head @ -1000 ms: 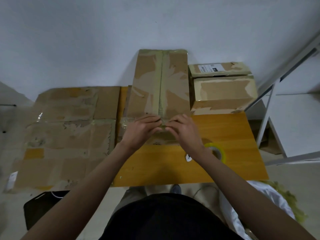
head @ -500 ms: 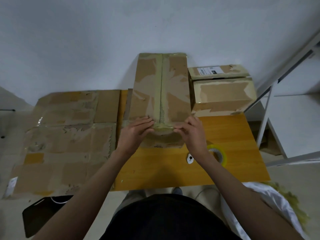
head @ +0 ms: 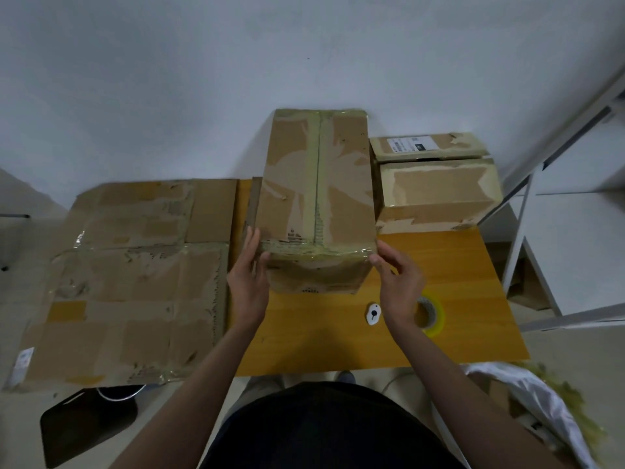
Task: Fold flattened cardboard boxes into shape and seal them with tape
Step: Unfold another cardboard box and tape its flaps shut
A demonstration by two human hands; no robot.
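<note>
The white label on the small taped brown cardboard box (head: 434,184) is unreadable. On the tall taped brown cardboard box (head: 318,198), left hand (head: 248,282) and right hand (head: 400,286) have slid from the centre seam to the corners, fingers straight, pressing tape.

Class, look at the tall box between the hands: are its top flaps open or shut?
Shut. The tall box has both top flaps lying flat, meeting along a centre seam covered by tape.
</note>
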